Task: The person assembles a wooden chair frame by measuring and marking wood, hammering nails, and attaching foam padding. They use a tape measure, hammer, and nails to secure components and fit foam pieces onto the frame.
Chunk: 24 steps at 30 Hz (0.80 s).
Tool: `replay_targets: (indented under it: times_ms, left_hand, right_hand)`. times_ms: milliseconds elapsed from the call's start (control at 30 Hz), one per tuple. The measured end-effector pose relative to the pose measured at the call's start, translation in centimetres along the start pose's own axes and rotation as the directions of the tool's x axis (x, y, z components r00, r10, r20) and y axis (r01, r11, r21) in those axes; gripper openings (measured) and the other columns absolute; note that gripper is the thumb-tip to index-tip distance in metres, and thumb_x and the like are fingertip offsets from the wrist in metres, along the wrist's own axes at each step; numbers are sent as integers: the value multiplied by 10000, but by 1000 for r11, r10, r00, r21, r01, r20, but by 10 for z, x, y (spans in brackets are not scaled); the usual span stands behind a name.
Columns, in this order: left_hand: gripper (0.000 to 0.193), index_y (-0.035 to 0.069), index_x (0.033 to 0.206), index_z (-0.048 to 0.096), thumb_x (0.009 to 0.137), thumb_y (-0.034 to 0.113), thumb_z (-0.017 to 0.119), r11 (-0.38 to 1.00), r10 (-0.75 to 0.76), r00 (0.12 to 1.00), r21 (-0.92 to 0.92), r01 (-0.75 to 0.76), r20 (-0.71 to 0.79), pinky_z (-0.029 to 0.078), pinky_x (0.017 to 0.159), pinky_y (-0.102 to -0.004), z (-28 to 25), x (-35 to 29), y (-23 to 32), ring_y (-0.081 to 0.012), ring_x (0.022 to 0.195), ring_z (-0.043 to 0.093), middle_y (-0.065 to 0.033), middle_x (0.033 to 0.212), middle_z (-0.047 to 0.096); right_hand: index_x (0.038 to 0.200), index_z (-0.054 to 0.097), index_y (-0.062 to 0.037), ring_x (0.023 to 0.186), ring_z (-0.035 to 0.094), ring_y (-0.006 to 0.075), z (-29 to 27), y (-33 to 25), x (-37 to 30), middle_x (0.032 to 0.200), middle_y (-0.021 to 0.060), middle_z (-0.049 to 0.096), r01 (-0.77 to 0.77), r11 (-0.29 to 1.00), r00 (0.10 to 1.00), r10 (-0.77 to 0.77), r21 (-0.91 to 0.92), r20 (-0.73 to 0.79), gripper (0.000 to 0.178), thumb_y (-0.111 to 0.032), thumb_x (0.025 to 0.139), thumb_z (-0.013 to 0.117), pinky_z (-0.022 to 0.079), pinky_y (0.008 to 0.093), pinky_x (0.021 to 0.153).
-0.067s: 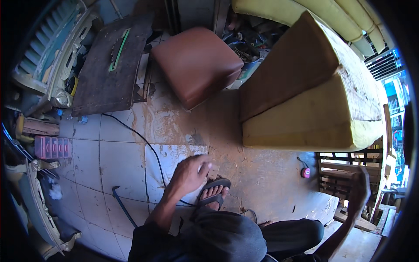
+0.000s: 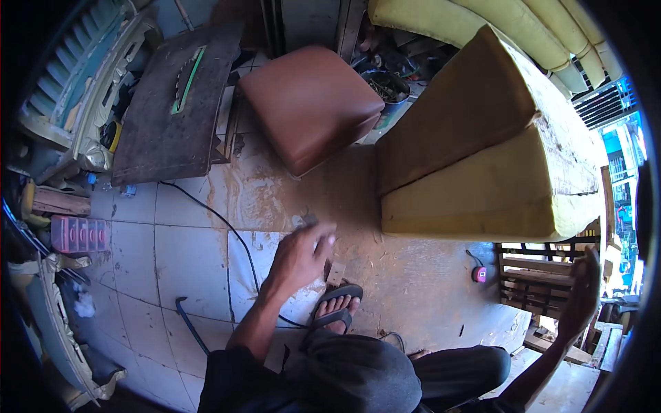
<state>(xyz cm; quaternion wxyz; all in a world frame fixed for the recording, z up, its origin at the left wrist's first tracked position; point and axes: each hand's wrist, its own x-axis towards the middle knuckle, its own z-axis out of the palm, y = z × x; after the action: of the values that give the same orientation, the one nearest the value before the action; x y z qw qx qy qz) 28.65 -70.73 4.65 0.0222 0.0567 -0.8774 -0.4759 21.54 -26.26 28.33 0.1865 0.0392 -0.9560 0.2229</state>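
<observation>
My left hand hovers over the dusty floor, just beyond my sandalled foot. Its thumb stands apart from the fingers, whose tips are blurred, and nothing shows between them. A small flat piece of wood lies at the tip of the sandal. Out to the right, my right hand is raised beside a slatted wooden frame, seen edge-on with its fingers pointing up and holding nothing visible. Between the hands, a red tape measure lies on the floor.
A brown padded stool and a large yellow foam-covered block stand ahead. At the left are a dark saw table with its blade exposed, a red-lidded case and a bent metal bar. A black cable crosses the tiles.
My left hand has moved slightly forward and its fingers have straightened. My right hand has shifted a little right and upward, its fingers straighter.
</observation>
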Motion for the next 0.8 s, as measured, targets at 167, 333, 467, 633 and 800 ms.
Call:
replay_targets:
  times_ms: [167,333,467,633,800]
  left_hand:
    - [431,51,1350,575,927,124,603,915,304,933,333,-230,-193,414,1075,-484,11,129,17,-369,1349,471,-194,1430,530]
    - [684,168,1562,353,914,137,570,245,424,863,883,-401,274,221,1180,-644,12,197,-72,-319,1521,239,-98,1641,283]
    - [676,239,1541,409,901,120,592,132,440,849,915,-382,291,154,1213,-642,-60,202,-144,-325,1534,201,-74,1661,233]
    - [469,162,1341,645,877,94,648,550,410,910,810,-203,-51,214,1196,-633,-47,196,-107,-356,1504,263,-166,1596,330]
    - [247,32,1111,669,873,88,630,723,614,785,460,-515,-87,370,1107,-525,48,271,-50,-370,1300,519,-182,1290,602]
  right_hand:
    - [1334,594,6,1225,587,321,54,-112,28,1277,177,635,601,749,774,-632,-278,-32,397,-227,1012,580,474,449,1036]
    - [1341,615,-66,1254,567,396,97,-128,39,1334,215,593,644,743,763,-641,-182,83,575,-108,792,780,462,526,1056]
    - [1341,622,-101,1248,571,399,89,-117,40,1355,212,586,677,713,736,-661,-186,146,605,-116,763,800,448,543,1061]
    - [1285,636,-112,1177,594,389,111,-109,37,1295,210,599,664,697,726,-688,-270,8,421,-161,872,708,449,534,1031]
    - [1250,642,-129,1144,606,368,118,-114,38,1266,194,608,660,681,707,-706,-317,-45,343,-184,912,658,452,522,1010]
